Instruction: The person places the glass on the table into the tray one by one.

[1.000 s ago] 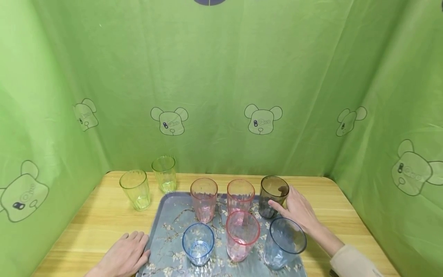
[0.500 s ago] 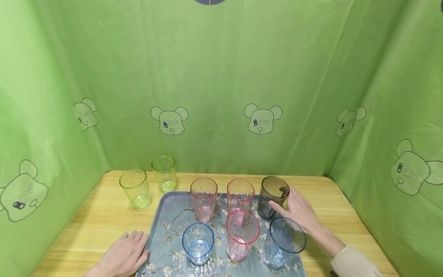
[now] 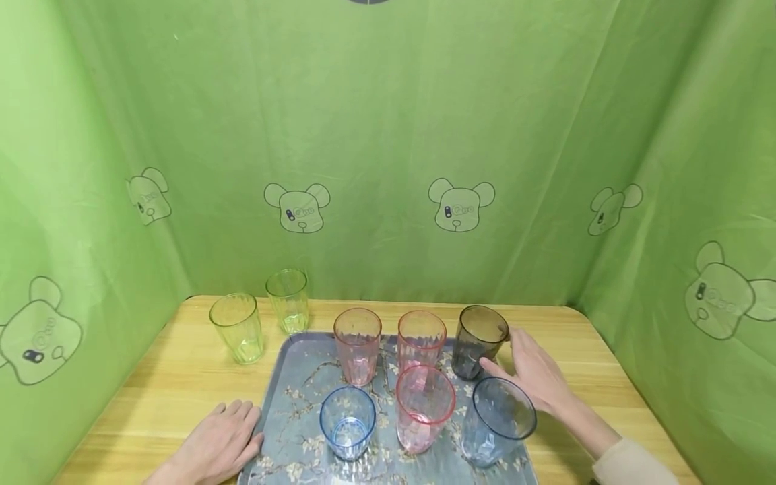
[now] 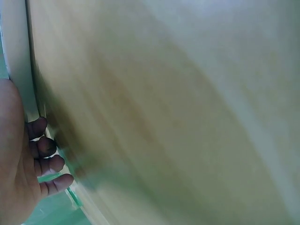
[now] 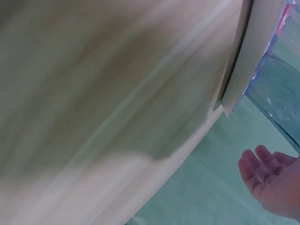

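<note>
Just right of the dark grey glass (image 3: 469, 357), which stands on the tray's far right corner, is my right hand (image 3: 536, 374). Its thumb is spread from the fingers, near the glass wall. In the right wrist view the same hand (image 5: 272, 180) shows its fingers loosely bent with nothing in them. A blue glass (image 3: 488, 438) stands in front of that hand. My left hand (image 3: 215, 438) lies palm down on the table, its thumb at the left edge of the patterned tray (image 3: 291, 404). The left wrist view shows this hand (image 4: 23, 173) with relaxed fingers.
Three pink glasses, one at the back left (image 3: 358, 350), one behind the middle (image 3: 421, 333) and one in front (image 3: 418, 431), stand on the tray with another blue glass (image 3: 347, 431). Two green glasses (image 3: 239, 333) stand on the wooden table (image 3: 157, 364). A green curtain (image 3: 376, 135) encloses the table.
My right hand has let go of the dark grey glass and drawn slightly to the right. The glass stays at the tray's far right. The left hand has not moved.
</note>
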### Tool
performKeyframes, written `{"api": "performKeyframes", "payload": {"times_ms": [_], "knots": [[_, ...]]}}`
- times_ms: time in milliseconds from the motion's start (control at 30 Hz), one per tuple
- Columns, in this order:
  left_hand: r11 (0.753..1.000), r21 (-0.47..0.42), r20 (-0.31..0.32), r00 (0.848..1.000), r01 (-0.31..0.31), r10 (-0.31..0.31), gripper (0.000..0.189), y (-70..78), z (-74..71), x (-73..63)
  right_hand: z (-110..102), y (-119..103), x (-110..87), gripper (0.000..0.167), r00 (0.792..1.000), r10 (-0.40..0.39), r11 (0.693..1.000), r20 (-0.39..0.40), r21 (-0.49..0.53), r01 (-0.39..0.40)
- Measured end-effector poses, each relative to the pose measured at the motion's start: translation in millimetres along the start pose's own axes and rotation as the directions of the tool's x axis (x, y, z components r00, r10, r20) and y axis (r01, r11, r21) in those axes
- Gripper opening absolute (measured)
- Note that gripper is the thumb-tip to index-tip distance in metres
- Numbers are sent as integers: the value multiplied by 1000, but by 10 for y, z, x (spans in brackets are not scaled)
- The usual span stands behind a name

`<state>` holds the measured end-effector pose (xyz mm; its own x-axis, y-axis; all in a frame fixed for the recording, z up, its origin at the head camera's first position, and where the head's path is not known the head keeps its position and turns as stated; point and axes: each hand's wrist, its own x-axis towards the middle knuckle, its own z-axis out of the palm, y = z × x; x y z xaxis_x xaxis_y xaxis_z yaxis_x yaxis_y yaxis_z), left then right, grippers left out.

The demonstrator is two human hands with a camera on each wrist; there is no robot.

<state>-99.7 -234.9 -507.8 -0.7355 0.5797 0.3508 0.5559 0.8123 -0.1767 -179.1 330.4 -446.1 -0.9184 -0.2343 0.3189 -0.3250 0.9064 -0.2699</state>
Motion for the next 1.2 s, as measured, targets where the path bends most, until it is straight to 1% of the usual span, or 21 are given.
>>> {"api": "performKeyframes", "payload": {"times_ms": [67,133,367,533,700,933,1100,1200], "knots": [[1000,5,2,1000,3,-3,27,1,-5,3,-20,11,-44,83,1000,-10,1000,-11,5,10],[1000,3,8,1000,4,-4,27,0,-7,5,-44,24,-89,82,1000,-20,1000,-18,9,20],[1000,2,18,1000,6,-6,27,-3,-7,4,-128,83,-281,79,1000,-14,1000,-23,-21,14],[1000,4,31,999,5,-5,27,-6,-5,5,-193,112,-435,74,999,-51,994,-18,-98,49],[1000,3,24,1000,5,-5,27,0,-13,2,-232,128,-608,69,994,-105,976,-1,-190,103],[1000,4,-1,1000,3,-3,28,11,-22,4,-208,154,-806,59,991,-133,959,30,-248,136],[1000,1,-3,1000,5,-5,28,11,-21,6,-173,157,-923,49,975,-219,932,32,-291,218],[1000,0,-16,1000,-1,1,28,6,-12,1,-161,134,-966,48,968,-248,915,45,-316,249]]}}
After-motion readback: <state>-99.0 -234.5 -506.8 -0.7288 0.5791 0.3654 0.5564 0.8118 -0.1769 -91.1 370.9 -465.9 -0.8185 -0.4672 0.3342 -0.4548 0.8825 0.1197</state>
